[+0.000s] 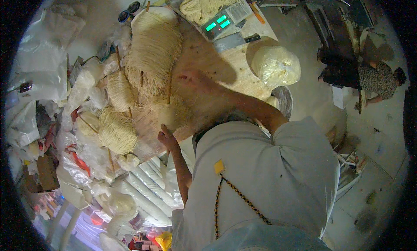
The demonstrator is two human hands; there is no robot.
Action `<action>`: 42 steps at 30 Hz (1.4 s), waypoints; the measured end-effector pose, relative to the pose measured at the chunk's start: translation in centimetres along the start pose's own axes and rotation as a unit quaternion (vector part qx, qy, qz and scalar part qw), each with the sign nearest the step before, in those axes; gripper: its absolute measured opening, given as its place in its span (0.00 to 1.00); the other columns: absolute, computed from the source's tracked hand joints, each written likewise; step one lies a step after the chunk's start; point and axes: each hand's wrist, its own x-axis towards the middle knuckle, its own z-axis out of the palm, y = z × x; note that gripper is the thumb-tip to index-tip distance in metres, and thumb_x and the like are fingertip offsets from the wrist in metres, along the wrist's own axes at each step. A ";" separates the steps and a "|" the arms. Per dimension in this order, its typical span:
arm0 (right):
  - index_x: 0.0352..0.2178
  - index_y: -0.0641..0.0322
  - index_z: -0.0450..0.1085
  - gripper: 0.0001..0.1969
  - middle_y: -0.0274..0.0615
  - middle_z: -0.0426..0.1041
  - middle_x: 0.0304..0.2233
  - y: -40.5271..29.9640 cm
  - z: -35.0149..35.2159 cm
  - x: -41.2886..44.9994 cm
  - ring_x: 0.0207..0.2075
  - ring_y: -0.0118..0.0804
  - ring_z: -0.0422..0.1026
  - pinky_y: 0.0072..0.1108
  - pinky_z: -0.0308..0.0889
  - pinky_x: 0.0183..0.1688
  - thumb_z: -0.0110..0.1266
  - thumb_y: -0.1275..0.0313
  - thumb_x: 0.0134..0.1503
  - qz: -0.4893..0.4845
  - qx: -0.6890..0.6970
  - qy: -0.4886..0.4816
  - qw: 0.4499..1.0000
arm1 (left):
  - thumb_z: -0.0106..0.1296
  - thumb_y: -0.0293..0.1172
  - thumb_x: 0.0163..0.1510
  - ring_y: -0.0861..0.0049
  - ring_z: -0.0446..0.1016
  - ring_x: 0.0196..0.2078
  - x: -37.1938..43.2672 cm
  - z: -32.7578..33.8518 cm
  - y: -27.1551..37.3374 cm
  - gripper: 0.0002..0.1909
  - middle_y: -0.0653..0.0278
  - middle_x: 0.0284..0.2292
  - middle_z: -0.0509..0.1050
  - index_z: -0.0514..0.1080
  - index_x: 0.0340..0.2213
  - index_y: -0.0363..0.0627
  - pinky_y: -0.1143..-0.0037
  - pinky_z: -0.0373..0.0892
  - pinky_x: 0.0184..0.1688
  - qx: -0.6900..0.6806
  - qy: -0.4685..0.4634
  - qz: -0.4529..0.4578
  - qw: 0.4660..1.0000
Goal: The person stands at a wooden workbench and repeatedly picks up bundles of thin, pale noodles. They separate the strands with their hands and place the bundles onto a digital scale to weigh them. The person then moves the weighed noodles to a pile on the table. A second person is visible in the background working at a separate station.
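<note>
My left hand (pixel 167 138) is at the near edge of a brown wooden tabletop (pixel 202 62), its thumb against a pale blurred bundle (pixel 166 115). Whether the fingers close around that bundle cannot be made out. Farther over the tabletop is my right hand (pixel 192 78), blurred and dim, with its grip unclear. Left of it lies a large heap of thin, pale noodle-like strands (pixel 154 49) with wooden sticks (pixel 169 88) at its side. Smaller strand bundles (pixel 120 91), (pixel 118 130) lie along the left edge, also with sticks.
A digital scale with lit green displays (pixel 217 25) carries more strands (pixel 208 5). Beside it sits a filled clear plastic bag (pixel 276 66). Plastic bags (pixel 86 85) crowd the left side; long white wrapped packs (pixel 148 182) lie below. Another person (pixel 376 78) is at far right.
</note>
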 end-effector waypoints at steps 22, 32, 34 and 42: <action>0.36 0.66 0.75 0.15 0.37 0.77 0.28 -0.9 6.9 -4.4 0.32 0.25 0.72 0.21 0.68 0.37 0.58 0.64 0.53 0.193 0.150 -0.022 0.970 | 0.53 0.49 0.55 0.75 0.50 0.14 2.0 -2.3 -4.1 0.33 0.60 0.08 0.54 0.58 0.09 0.35 0.68 0.49 0.18 0.077 -0.011 0.102 0.992; 0.34 0.60 0.77 0.14 0.34 0.77 0.24 -1.3 7.2 -3.8 0.24 0.25 0.70 0.23 0.67 0.30 0.59 0.61 0.52 0.103 0.085 -0.004 0.991 | 0.52 0.50 0.55 0.72 0.48 0.13 1.8 -2.8 -1.4 0.34 0.59 0.08 0.53 0.58 0.09 0.34 0.66 0.47 0.18 0.135 0.010 0.133 0.982; 0.34 0.61 0.77 0.14 0.35 0.77 0.24 -0.9 7.2 -3.8 0.24 0.24 0.70 0.22 0.68 0.30 0.59 0.61 0.52 0.117 0.074 -0.009 0.990 | 0.52 0.50 0.55 0.73 0.48 0.13 1.9 -2.9 -1.6 0.34 0.60 0.07 0.52 0.57 0.08 0.34 0.66 0.47 0.17 0.137 0.012 0.140 0.981; 0.36 0.64 0.77 0.14 0.35 0.78 0.29 -2.8 6.0 -3.7 0.31 0.23 0.73 0.18 0.68 0.37 0.58 0.63 0.54 0.139 0.018 0.042 0.989 | 0.55 0.48 0.54 0.77 0.48 0.13 2.1 -2.8 -2.2 0.33 0.62 0.08 0.52 0.56 0.08 0.38 0.69 0.46 0.17 0.127 0.004 0.119 0.985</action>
